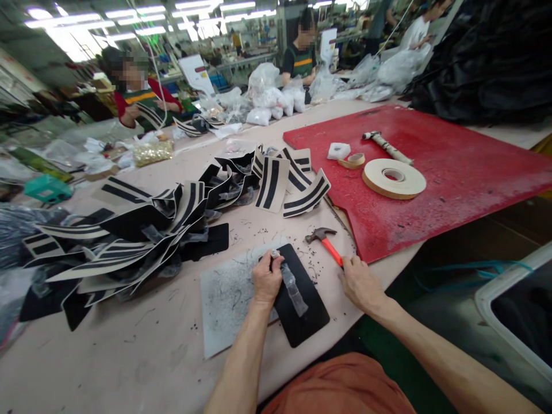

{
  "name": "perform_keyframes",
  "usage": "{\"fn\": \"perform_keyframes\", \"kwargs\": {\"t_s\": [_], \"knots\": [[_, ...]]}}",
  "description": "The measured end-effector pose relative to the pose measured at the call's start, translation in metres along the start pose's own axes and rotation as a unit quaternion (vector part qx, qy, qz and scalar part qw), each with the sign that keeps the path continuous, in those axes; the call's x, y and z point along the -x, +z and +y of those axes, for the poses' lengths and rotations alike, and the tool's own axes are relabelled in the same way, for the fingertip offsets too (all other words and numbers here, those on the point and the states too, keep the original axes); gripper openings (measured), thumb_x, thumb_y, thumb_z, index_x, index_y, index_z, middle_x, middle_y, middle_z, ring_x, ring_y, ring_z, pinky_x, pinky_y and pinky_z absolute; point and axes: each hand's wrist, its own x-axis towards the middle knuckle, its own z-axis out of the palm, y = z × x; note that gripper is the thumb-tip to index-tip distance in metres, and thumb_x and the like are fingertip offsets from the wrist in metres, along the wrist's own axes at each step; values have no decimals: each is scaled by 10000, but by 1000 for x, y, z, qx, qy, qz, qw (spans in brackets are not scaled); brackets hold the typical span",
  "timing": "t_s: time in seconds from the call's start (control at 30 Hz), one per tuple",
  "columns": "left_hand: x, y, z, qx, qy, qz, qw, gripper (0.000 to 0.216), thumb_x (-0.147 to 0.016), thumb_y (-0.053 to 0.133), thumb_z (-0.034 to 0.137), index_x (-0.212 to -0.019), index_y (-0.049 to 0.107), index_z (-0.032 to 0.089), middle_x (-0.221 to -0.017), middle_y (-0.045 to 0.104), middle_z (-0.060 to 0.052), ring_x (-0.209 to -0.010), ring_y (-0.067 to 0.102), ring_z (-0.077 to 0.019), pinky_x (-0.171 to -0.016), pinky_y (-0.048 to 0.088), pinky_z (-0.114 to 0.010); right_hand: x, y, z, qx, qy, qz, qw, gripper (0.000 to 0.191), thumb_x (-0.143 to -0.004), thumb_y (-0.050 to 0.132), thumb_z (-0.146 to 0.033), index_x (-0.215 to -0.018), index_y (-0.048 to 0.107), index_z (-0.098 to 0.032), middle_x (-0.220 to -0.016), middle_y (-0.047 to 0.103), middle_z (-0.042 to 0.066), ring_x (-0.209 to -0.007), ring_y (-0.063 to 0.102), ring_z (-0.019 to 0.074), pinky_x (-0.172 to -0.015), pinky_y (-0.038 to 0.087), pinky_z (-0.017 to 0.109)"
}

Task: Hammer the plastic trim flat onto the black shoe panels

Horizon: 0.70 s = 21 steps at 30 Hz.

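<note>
My left hand (267, 279) pinches a small pale, metallic-looking piece (275, 253) at the top edge of a black rectangular panel (311, 305). A strip of clear plastic (295, 290) lies on that panel. The panel partly overlaps a whitish, marked board (224, 310) on the table. My right hand (360, 283) is closed round the end of the orange handle of a claw hammer (331, 250). The hammer's head is to the upper right of the panel, apart from it. What the left fingers hold is mostly hidden.
Striped black-and-beige panels (142, 236) are heaped at left and centre. On a red mat (466, 172) lie a tape roll (394, 178), a smaller roll (351, 161) and a wrapped hammer (388, 147). A plastic bin (509, 287) stands at right. Co-workers sit across the table.
</note>
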Motion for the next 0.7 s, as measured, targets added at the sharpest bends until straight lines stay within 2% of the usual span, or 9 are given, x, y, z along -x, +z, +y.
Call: {"fn": "perform_keyframes", "kwargs": {"t_s": [0.1, 0.2, 0.27, 0.3, 0.37, 0.43, 0.5, 0.63, 0.7], "knots": [[-2, -1, -1, 19, 4, -20, 1000, 137, -919, 587, 312, -958, 693, 236, -932, 771, -41, -826, 722, -203, -796, 540, -309, -1, -6, 9, -191, 73, -109, 973, 75, -870, 505, -206, -921, 529, -157, -849, 600, 93, -771, 593, 215, -671, 452, 319], [-3, -2, -1, 27, 12, -27, 999, 133, -922, 584, 301, -948, 696, 235, -920, 767, -37, -814, 719, -197, -788, 536, -298, -2, -29, -4, -434, 126, -236, 860, 61, -845, 446, -212, -788, 426, -211, -683, 523, -3, -556, 505, 132, -520, 412, 253], [-3, -3, 0, 25, 17, -28, 999, 131, -924, 583, 294, -939, 698, 232, -902, 763, -35, -796, 714, -192, -769, 531, -288, -2, -47, -19, -498, 131, -248, 821, 84, -881, 400, -253, -802, 399, -223, -669, 500, -28, -472, 427, 103, -452, 357, 230], [-2, -3, 0, 23, 17, -30, 999, 130, -924, 583, 290, -934, 698, 231, -893, 761, -33, -789, 711, -190, -761, 528, -284, -1, -56, -26, -497, 113, -225, 830, 117, -908, 388, -297, -815, 398, -227, -662, 489, -36, -451, 400, 98, -434, 331, 226], [-2, -3, 0, 22, 17, -33, 999, 126, -923, 582, 283, -918, 697, 231, -875, 755, -29, -778, 705, -186, -753, 522, -278, 1, -68, -37, -459, 36, -123, 879, 223, -957, 373, -409, -823, 401, -233, -640, 476, -43, -454, 399, 103, -445, 309, 232], [-2, -2, 0, 24, 16, -33, 999, 124, -922, 580, 278, -901, 693, 229, -863, 750, -28, -774, 700, -184, -755, 518, -278, 3, -74, -42, -355, -60, 8, 933, 293, -986, 351, -463, -821, 414, -230, -632, 495, -23, -499, 446, 123, -493, 306, 253], [-3, -2, -1, 22, 14, -30, 999, 128, -922, 577, 276, -876, 684, 224, -833, 740, -27, -755, 690, -182, -748, 513, -278, 4, -78, -43, -205, -141, 71, 966, 292, -1005, 347, -430, -831, 445, -217, -645, 536, 16, -537, 486, 144, -519, 274, 276], [-4, -2, -3, 9, 16, -33, 999, 158, -919, 572, 282, -808, 663, 217, -742, 710, -19, -690, 667, -177, -696, 501, -270, 2, -99, -43, -1, -242, 36, 970, 240, -1011, 388, -344, -854, 499, -200, -608, 546, 22, -481, 462, 139, -500, 168, 302], [-4, -3, -3, 16, 20, -39, 999, 142, -921, 569, 277, -849, 674, 216, -788, 727, -24, -723, 677, -177, -717, 503, -269, 1, -119, -48, -19, -256, 100, 961, 260, -1018, 383, -355, -836, 488, -203, -585, 517, 1, -458, 427, 125, -494, 170, 295]]}}
